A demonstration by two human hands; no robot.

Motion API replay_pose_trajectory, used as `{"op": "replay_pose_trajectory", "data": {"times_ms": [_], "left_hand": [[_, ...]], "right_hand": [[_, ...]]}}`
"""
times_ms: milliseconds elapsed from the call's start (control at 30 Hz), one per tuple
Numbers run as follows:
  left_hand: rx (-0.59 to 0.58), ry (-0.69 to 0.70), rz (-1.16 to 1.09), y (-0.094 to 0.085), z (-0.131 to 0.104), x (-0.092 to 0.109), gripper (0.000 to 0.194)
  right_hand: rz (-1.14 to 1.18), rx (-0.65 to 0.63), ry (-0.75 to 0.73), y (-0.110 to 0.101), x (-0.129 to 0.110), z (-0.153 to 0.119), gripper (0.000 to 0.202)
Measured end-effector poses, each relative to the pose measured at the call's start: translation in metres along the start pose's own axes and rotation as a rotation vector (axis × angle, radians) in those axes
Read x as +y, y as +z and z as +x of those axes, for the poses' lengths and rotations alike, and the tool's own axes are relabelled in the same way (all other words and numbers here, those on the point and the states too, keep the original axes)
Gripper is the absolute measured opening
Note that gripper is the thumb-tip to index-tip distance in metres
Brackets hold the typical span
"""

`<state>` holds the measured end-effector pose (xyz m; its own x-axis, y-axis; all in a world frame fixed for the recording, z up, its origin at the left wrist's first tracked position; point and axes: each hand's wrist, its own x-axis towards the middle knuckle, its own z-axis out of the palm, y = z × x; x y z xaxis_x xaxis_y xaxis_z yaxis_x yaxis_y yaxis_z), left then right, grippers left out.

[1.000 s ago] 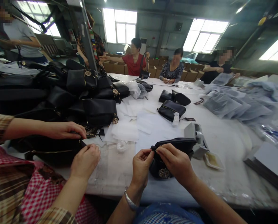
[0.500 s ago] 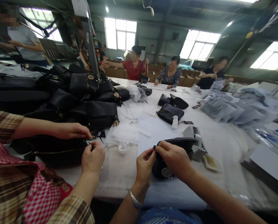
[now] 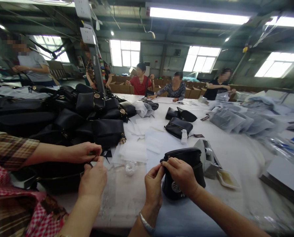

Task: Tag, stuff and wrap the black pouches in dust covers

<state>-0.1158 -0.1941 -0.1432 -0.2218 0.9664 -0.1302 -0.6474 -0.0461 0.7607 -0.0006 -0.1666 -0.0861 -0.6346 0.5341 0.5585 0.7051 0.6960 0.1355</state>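
A small black handbag [image 3: 186, 157] with a round metal ornament stands upright on the white table in front of me. My left hand [image 3: 153, 182], with a silver bangle at its wrist, pinches the bag's upper left corner. There, my right hand [image 3: 183, 174] meets it, thumb and fingers closed on the same small black part, perhaps a strap loop or zip end. The fingertips hide the exact piece. Right behind the bag is a grey box [image 3: 209, 161] with compartments, and a shallow dish [image 3: 227, 179] of yellowish stuff lies beside it.
At my left, a co-worker's hands [image 3: 92, 174] work on another black bag. Beyond them is a heap of black handbags [image 3: 70, 120]. A black pouch [image 3: 178, 126] lies ahead; plastic-wrapped bags [image 3: 241, 120] are piled at the right. Several people sit or stand across the table.
My view has tilted up. The bag's front and top show more fully, while both my hands stay pinched at its corner. The co-worker's hands at left have shifted slightly.
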Motion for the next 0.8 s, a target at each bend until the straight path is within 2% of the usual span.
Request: {"op": "replay_pose_trajectory", "data": {"times_ms": [167, 300, 367, 633, 800], "left_hand": [[0.011, -0.059, -0.083, 0.0, -0.001, -0.01, 0.03], [0.133, -0.192, -0.132, -0.002, -0.003, -0.027, 0.025], [0.169, -0.214, -0.143, -0.002, -0.002, -0.035, 0.02], [0.196, -0.173, -0.116, -0.004, 0.008, -0.047, 0.018], [0.171, -0.096, -0.021, -0.002, 0.009, -0.042, 0.026]], "right_hand": [[0.006, 0.01, 0.115, 0.011, -0.002, -0.012, 0.022], [0.037, -0.009, 0.139, 0.021, -0.001, -0.022, 0.022], [0.057, -0.016, 0.162, 0.027, -0.002, -0.026, 0.022], [0.051, -0.048, 0.197, 0.04, -0.009, -0.033, 0.028], [0.094, -0.151, 0.188, 0.03, -0.004, -0.028, 0.032]]}}
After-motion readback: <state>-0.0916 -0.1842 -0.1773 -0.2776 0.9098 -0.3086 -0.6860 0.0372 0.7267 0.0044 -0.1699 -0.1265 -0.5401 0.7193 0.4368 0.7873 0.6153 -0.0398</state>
